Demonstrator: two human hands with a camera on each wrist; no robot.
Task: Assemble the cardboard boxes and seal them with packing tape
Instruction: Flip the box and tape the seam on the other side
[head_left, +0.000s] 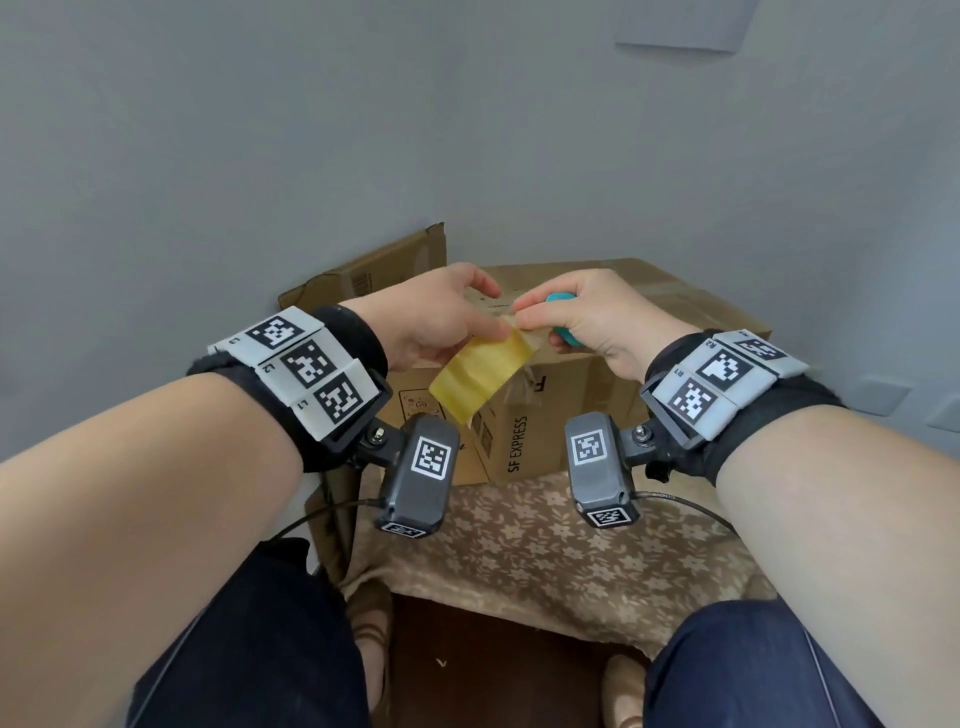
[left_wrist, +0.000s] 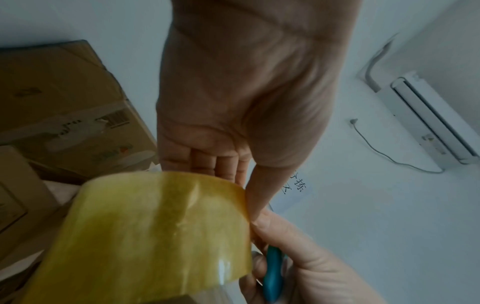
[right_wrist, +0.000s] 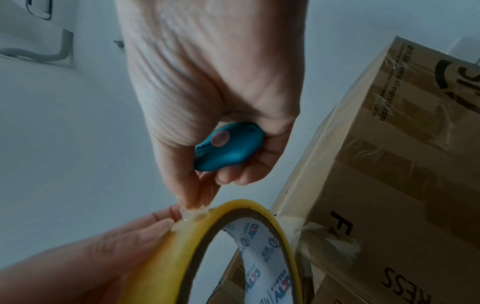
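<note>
Two hands work a tape roll (head_left: 480, 376) in front of a taped box (head_left: 545, 410).

The left hand (head_left: 436, 317) grips the roll; the right hand (right_wrist: 207, 98) pinches its edge beside that grip. Only the right wrist view shows the whole blue cutter (right_wrist: 228, 147) curled in the right palm. The box sits on a floral cloth (head_left: 545, 561) by a grey wall (head_left: 311, 130).

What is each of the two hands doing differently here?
The left hand holds the yellow tape roll by its rim; the right hand keeps a small blue cutter curled in its fingers. The left hand steadies the roll, while the right hand's thumb and forefinger pick at the tape's edge. Both meet at the roll in front of the SF Express box.
</note>
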